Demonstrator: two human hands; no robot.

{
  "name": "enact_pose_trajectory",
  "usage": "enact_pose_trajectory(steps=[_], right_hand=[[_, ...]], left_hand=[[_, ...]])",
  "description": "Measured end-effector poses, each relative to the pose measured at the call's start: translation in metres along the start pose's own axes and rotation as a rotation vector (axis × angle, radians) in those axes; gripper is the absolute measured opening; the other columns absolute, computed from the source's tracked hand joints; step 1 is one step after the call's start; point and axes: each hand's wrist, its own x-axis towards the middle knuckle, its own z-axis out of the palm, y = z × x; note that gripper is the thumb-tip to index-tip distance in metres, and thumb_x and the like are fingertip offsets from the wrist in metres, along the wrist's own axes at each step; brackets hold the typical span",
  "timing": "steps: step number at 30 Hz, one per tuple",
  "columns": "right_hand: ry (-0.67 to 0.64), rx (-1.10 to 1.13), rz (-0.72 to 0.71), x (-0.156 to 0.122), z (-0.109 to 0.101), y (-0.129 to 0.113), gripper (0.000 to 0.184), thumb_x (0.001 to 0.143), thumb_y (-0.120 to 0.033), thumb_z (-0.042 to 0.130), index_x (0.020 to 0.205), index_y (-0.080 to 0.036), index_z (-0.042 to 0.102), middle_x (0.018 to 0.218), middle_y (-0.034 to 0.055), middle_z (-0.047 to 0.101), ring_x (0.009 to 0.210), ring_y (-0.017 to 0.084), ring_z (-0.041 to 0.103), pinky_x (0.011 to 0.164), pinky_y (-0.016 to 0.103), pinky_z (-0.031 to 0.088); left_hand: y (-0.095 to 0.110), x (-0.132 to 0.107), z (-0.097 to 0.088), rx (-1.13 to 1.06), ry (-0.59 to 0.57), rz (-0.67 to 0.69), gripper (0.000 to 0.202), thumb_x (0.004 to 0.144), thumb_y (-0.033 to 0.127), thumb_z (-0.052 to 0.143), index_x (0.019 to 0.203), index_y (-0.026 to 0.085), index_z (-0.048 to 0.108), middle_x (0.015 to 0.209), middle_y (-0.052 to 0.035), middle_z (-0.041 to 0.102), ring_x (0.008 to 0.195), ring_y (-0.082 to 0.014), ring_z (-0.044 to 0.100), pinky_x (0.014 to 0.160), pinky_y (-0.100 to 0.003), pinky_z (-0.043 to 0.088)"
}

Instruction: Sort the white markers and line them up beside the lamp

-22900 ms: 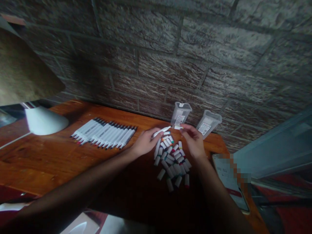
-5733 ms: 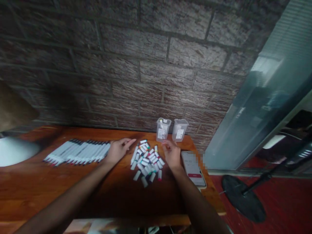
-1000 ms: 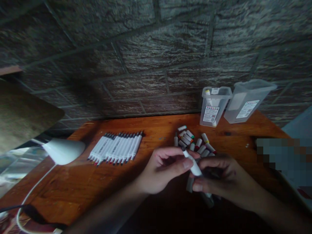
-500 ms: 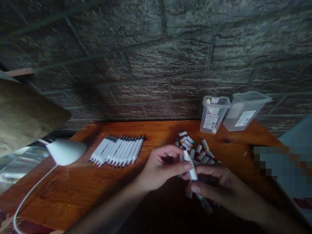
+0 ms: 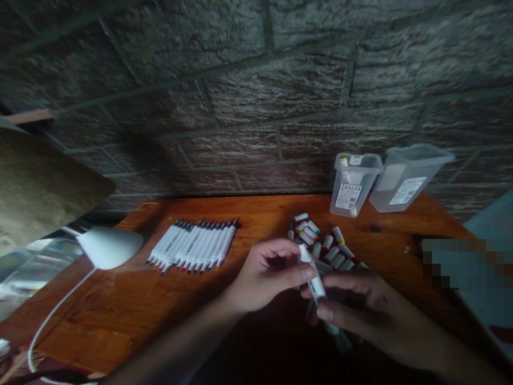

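Both hands grip one white marker (image 5: 313,274) above the wooden table (image 5: 120,299). My left hand (image 5: 268,275) pinches its upper part between thumb and fingers. My right hand (image 5: 352,305) is closed around its lower end. Just behind the hands lies a heap of loose marker caps (image 5: 320,243) with coloured ends. A neat row of uncapped white markers (image 5: 196,245) lies to the left of the hands.
Two clear plastic containers (image 5: 352,182) (image 5: 406,176) stand against the brick wall at the back right; the left one holds a marker. A white lamp head (image 5: 108,247) with its cable sits at the left. A blurred flat object (image 5: 465,262) lies at the right.
Over the last second both hands stayed on the marker, and it turned slightly more upright between them. Long before, the hands were reaching among the caps by the containers.
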Motion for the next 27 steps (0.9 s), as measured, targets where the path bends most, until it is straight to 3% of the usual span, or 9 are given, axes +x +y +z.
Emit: enact_pose_trajectory(steps=[9,17,19,23,27], right_hand=[[0.018,-0.098,-0.017,0.0,-0.002,0.006,0.029,0.092,-0.047,0.061,0.095,-0.021,0.073,0.08,0.0014,0.07,0.073,0.013,0.061,0.065,0.022,0.045],[0.021,-0.1,-0.043,0.0,-0.002,0.006,0.031,0.091,-0.047,0.063,0.082,-0.018,0.069,0.076,0.001,0.065,0.07,0.012,0.057,0.062,0.022,0.043],[0.029,-0.056,-0.05,0.002,-0.003,0.004,0.03,0.09,-0.046,0.065,0.084,-0.018,0.071,0.076,0.0012,0.066,0.068,0.011,0.057,0.061,0.021,0.043],[0.082,0.15,-0.009,0.005,-0.009,0.002,0.033,0.087,-0.05,0.067,0.093,-0.018,0.074,0.075,0.0027,0.07,0.058,0.008,0.053,0.052,0.019,0.04],[0.236,0.336,-0.052,0.01,-0.015,0.004,0.036,0.083,-0.053,0.071,0.088,-0.018,0.074,0.069,0.0025,0.07,0.048,0.005,0.041,0.042,0.017,0.027]], left_hand=[[-0.002,0.002,-0.001,0.018,0.016,-0.017,0.029,0.073,0.036,0.082,0.074,0.013,0.065,0.065,-0.0005,0.062,0.058,-0.0095,0.053,0.057,-0.022,0.041],[0.004,0.002,0.008,-0.009,0.025,-0.006,0.03,0.073,0.036,0.082,0.072,0.014,0.062,0.065,0.0002,0.063,0.058,-0.0093,0.055,0.057,-0.021,0.042],[0.003,0.002,0.006,0.003,0.033,-0.005,0.031,0.074,0.038,0.081,0.073,0.014,0.062,0.063,0.0009,0.06,0.055,-0.0082,0.052,0.054,-0.021,0.04],[-0.002,0.006,-0.003,0.025,0.093,-0.008,0.031,0.085,0.045,0.071,0.081,0.014,0.067,0.051,0.0069,0.042,0.045,-0.0051,0.034,0.045,-0.019,0.027],[-0.005,0.009,-0.007,0.021,0.129,0.003,0.026,0.085,0.041,0.071,0.091,0.016,0.072,0.05,0.0078,0.038,0.045,-0.0056,0.032,0.045,-0.02,0.025]])
